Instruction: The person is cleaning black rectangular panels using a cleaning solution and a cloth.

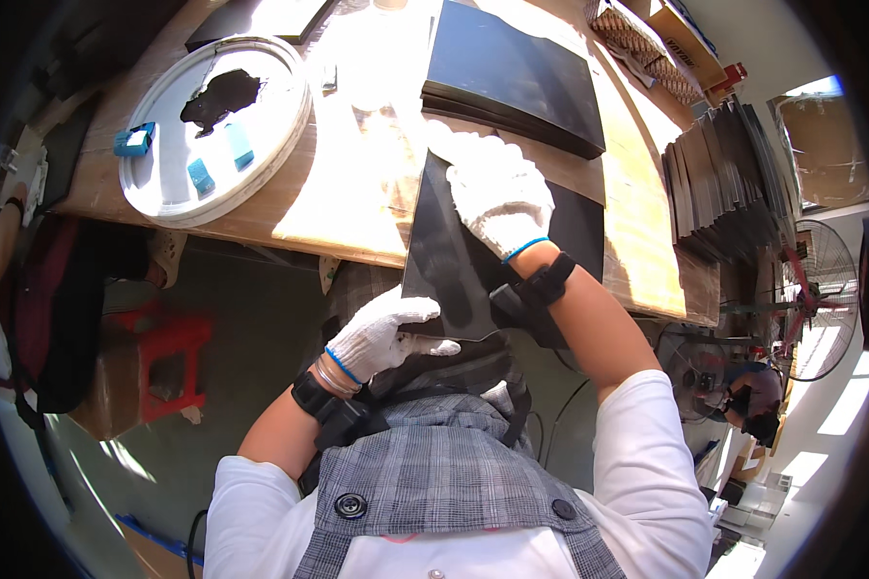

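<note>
A dark, smooth flat panel (444, 256) lies partly on the wooden table and juts past its front edge toward me. My left hand (386, 333), in a white knit glove, pinches the panel's near left corner between thumb and fingers. My right hand (497, 188), gloved the same way, rests on the panel's far part with its fingers curled; whatever they hold is hidden. Smeary streaks mark the surface between my hands. Just beyond my right hand sits a stack of dark panels (512, 82).
On the table's left, a round white lid (150, 198) carries a black patch and blue blocks (239, 145). Many dark sheets (729, 174) stand at the right, near a fan (816, 299). A red stool (179, 362) and a co-worker's arm (5, 236) are at left.
</note>
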Demonstrator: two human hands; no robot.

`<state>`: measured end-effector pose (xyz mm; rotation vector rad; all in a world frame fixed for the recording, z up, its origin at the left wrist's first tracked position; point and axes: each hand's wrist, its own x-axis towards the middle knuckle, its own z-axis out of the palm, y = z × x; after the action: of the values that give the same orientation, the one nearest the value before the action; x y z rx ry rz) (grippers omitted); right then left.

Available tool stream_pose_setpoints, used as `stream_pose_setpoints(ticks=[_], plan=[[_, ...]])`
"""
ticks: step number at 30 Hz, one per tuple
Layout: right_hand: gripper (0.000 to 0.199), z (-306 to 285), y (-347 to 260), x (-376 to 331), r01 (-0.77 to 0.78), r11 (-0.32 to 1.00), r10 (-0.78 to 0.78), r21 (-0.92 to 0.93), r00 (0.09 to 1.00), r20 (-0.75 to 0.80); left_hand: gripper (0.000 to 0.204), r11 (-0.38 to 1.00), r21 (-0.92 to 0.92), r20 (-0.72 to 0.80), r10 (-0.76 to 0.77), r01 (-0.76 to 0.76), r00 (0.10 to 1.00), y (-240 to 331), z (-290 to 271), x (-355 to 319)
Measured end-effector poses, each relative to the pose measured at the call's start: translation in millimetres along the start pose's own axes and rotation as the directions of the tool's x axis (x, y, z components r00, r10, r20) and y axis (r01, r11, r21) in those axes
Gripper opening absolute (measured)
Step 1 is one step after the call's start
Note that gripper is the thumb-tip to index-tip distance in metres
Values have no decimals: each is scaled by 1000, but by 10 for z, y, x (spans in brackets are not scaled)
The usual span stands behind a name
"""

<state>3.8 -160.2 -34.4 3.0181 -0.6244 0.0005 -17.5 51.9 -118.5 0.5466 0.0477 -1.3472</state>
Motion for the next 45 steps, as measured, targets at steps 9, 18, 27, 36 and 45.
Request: stream_pose_setpoints(ticks=[9, 18, 27, 36, 45], plan=[[28, 372, 631, -1341, 514, 857, -463, 20, 787, -409, 27, 992, -102, -43, 77, -81, 996, -202, -177, 90], [33, 418, 2151, -2041, -132, 809, 439, 573, 785, -438, 26, 997, 81, -334, 35, -9, 942, -329, -86, -319], [23, 7, 893, -717, 143, 986, -148, -84, 987, -55, 9, 996, 76, -117, 64, -56, 991, -796, -869, -511], [32, 172, -530, -182, 487, 845, -464, 219, 873, -149, 15, -60, 985, 175, 311, -165, 934, -631, -555, -582], [29, 170, 1268, -892, 34, 999, -42, -25, 910, -413, 12, 965, 248, -245, 152, -90, 958, -734, -842, -448]])
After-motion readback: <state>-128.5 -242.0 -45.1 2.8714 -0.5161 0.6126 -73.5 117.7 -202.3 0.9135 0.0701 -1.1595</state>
